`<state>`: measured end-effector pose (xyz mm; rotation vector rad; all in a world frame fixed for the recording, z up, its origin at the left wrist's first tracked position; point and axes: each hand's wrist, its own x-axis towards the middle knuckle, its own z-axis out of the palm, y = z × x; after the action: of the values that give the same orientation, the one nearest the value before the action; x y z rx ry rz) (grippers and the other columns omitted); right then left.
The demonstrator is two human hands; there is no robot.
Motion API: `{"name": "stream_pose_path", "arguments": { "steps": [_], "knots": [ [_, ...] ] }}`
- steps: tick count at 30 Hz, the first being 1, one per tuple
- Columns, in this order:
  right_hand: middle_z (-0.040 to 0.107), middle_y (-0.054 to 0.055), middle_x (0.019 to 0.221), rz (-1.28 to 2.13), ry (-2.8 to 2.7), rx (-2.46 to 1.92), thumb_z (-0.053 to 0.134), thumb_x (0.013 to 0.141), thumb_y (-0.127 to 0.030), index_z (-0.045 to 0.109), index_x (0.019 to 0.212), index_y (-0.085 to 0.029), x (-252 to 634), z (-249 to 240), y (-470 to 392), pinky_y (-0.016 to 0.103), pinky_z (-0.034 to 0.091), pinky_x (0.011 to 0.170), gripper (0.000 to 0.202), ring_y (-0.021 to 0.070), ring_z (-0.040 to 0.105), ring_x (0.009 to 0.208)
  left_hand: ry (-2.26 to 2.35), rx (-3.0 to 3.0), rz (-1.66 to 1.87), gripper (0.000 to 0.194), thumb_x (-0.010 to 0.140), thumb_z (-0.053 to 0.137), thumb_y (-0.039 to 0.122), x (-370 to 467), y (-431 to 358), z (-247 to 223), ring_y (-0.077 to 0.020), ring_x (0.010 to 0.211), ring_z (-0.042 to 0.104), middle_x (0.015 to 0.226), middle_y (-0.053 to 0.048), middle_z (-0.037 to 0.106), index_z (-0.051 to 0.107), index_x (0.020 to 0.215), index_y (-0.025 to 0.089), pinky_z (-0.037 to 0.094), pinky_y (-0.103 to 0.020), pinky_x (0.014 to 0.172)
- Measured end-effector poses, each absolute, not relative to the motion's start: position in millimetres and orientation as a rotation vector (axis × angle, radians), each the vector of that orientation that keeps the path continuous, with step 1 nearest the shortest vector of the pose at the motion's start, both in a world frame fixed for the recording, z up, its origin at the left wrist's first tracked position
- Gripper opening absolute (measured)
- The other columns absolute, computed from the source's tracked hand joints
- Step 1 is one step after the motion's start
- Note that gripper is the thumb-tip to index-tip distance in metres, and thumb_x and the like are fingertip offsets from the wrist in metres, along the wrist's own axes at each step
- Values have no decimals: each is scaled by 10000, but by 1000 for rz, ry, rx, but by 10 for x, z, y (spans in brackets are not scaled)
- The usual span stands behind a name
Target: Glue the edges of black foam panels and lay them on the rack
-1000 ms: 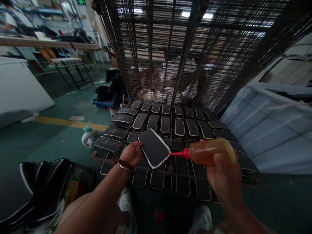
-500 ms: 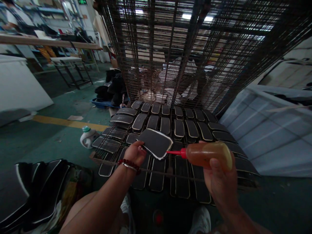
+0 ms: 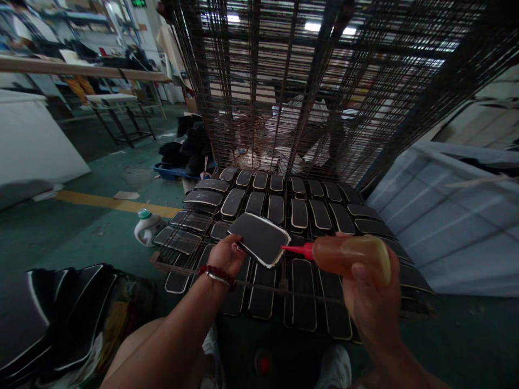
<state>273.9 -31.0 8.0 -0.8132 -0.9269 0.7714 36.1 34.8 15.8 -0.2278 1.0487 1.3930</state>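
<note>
Seemingly partway: left grip [image 3: 227, 256] pinches a black rounded panel [image 3: 263, 239], cream-rimmed at right; right grip [image 3: 368, 289] clasps a red-nozzled amber bottle [image 3: 349, 256].

Glare Above, Gloom Below

Ceiling lights [image 3: 312, 26] are glaring white through the upper bars of the wire rack [image 3: 311, 81], while the room around it is lying dim. Well in front of the rack, the floor [image 3: 300, 351] is sitting in near-black shadow. Nearer the camera than the rack, the amber bottle [image 3: 340, 250] is catching a soft sheen. Far to the rack's left, a person [image 3: 44, 26] is blurring. The wide lens is stretching the white bin [image 3: 458, 216] right of the rack, and the rack's outer bars are smearing together.
</note>
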Motion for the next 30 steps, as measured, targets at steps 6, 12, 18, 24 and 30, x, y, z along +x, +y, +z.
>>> {"name": "stream_pose_path", "arguments": {
  "steps": [6, 12, 18, 24, 30],
  "knots": [
    [718, 124, 1254, 877, -889, -835, 911, 769, -374, 557, 1340, -262, 2708, 86, -340, 489, 541, 1030, 681, 300, 679, 1191, 1038, -214, 1363, 231, 890, 460, -50, 296, 374, 40, -94, 442, 610, 680, -33, 655, 610, 929, 121, 449, -113, 352],
    [739, 64, 1168, 1425, -230, -803, 1030, 589, -386, 684, 1145, -216, 2633, 79, -270, 277, 625, 630, 676, 236, 727, 971, 1012, -186, 1439, 270, 878, 456, -64, 268, 396, -15, -113, 538, 656, 668, -4, 625, 617, 914, 149, 566, -157, 477],
    [618, 105, 1419, 1333, -141, -675, 1061, 534, -347, 666, 1267, -199, 2989, 321, -207, 209, 596, 557, 846, 302, 677, 1122, 1066, -166, 1393, 233, 894, 470, -45, 301, 211, 38, -150, 586, 687, 723, -43, 685, 600, 874, 147, 620, -245, 540],
    [622, 76, 1419, 1245, -37, -667, 1006, 662, -397, 684, 1285, -253, 3081, 271, -665, 220, 602, 560, 715, 277, 696, 1058, 1089, -217, 1359, 244, 969, 511, 15, 519, -177, 26, -124, 558, 650, 677, -15, 656, 569, 780, 158, 590, -234, 545],
    [685, 71, 1358, 1445, 150, -648, 919, 805, -457, 698, 1263, -308, 2645, -333, -1400, 266, 614, 658, 530, 251, 718, 1077, 939, -410, 1364, 266, 972, 541, -1, 995, -646, -147, -112, 609, 686, 712, -4, 681, 556, 778, 180, 613, -243, 655]
  ]
}}
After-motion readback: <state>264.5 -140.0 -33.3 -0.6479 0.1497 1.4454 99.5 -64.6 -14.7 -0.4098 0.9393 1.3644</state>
